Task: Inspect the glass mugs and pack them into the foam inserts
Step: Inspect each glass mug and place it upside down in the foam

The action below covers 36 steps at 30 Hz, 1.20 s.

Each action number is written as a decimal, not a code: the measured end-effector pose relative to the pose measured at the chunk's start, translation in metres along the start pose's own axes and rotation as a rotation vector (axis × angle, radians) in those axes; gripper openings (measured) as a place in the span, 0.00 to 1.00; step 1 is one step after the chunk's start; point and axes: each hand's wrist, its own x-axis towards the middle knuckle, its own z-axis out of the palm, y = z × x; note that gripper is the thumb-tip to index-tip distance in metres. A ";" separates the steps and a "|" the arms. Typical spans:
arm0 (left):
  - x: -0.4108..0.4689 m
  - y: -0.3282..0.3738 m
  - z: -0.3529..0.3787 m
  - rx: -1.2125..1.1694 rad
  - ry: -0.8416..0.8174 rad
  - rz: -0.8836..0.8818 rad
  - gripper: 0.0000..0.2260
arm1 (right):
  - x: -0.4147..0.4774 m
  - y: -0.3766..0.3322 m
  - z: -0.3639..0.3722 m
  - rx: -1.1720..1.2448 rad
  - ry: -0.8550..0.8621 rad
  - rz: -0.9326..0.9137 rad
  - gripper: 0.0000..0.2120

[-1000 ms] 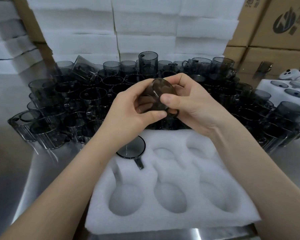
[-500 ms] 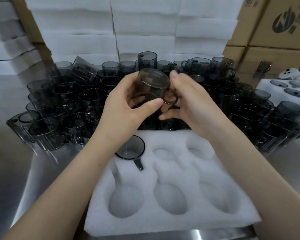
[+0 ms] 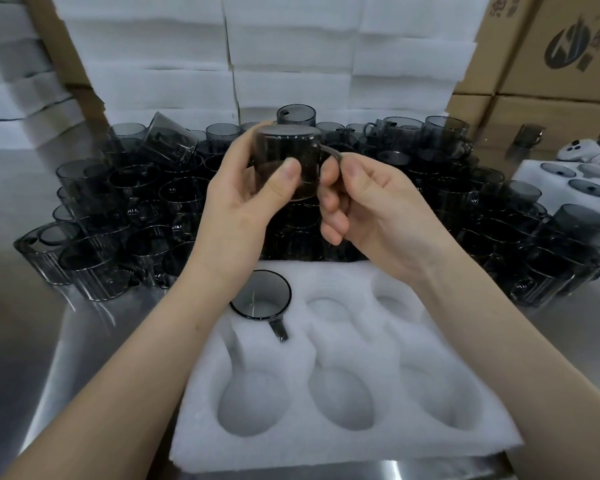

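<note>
Holding a dark glass mug (image 3: 284, 154) in the air over the far edge of the insert (image 3: 347, 441), both hands work together. The left hand (image 3: 243, 206) wraps the body, thumb pressed on the near wall and fingers curled round the far side. The right hand (image 3: 381, 209) pinches the handle, which points right, between thumb and forefinger; its other fingers are curled below. The mug is held roughly upright, with what looks like its base uppermost.

The white foam insert lies near on the steel table (image 3: 25, 341), with six pockets in two rows of three. A packed mug (image 3: 260, 299) sits in the far-left pocket, rim up, handle toward the near side.

Just beyond the insert a crowd of loose mugs (image 3: 136, 202) spreads from left to right. Foam stacks (image 3: 291, 46) rise behind them, cartons (image 3: 551, 64) stand far right, and a second insert (image 3: 527, 173) with mugs in it lies at the right edge.
</note>
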 end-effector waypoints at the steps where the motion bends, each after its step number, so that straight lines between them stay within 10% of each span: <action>1: 0.000 0.001 0.000 -0.010 0.004 -0.027 0.19 | 0.000 0.000 0.001 -0.012 -0.011 -0.040 0.11; 13: 0.000 0.000 0.002 -0.109 -0.064 -0.206 0.27 | -0.002 -0.001 0.001 -0.427 0.172 -0.287 0.07; 31: -0.003 -0.004 0.003 0.128 -0.015 0.044 0.21 | 0.005 0.001 -0.003 -0.117 0.223 0.117 0.29; 36: -0.003 0.000 0.005 -0.004 0.004 0.046 0.25 | 0.006 0.002 -0.001 -0.147 0.312 0.044 0.10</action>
